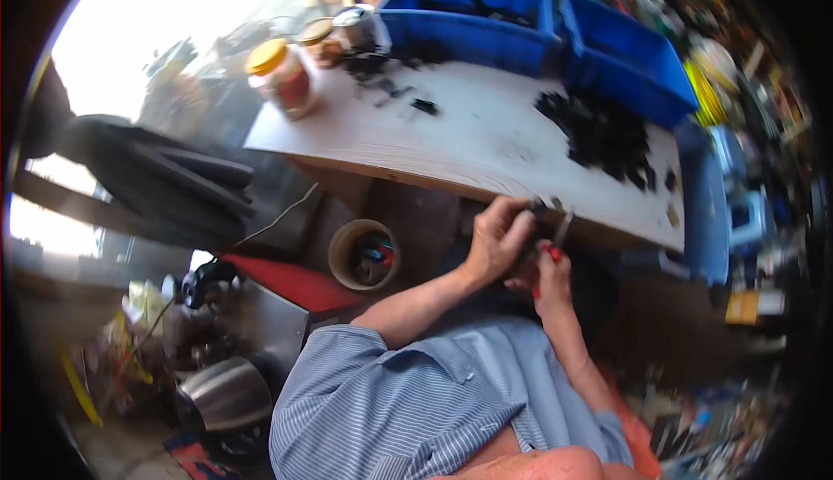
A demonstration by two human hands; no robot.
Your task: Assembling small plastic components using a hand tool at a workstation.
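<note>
My left hand [496,241] is closed at the table's front edge, pinching a small dark piece [539,206] between thumb and fingers. Just right of it and a little nearer to me, my right hand [553,285] is wrapped round a red-handled hand tool [555,254]. The tool's narrow metal end points up beside the dark piece; blur hides its exact kind and whether the two touch. On the right of the white table [468,133] lies a heap of black parts [603,137]. A loose black part [424,106] rests farther left, near more scattered ones.
Two blue bins [468,38] [629,55] stand along the table's far side, the left one with black parts inside. A yellow-lidded jar [286,81] and smaller jars are at the far left. Below the table edge is a round bucket [337,259], near a steel kettle [227,393].
</note>
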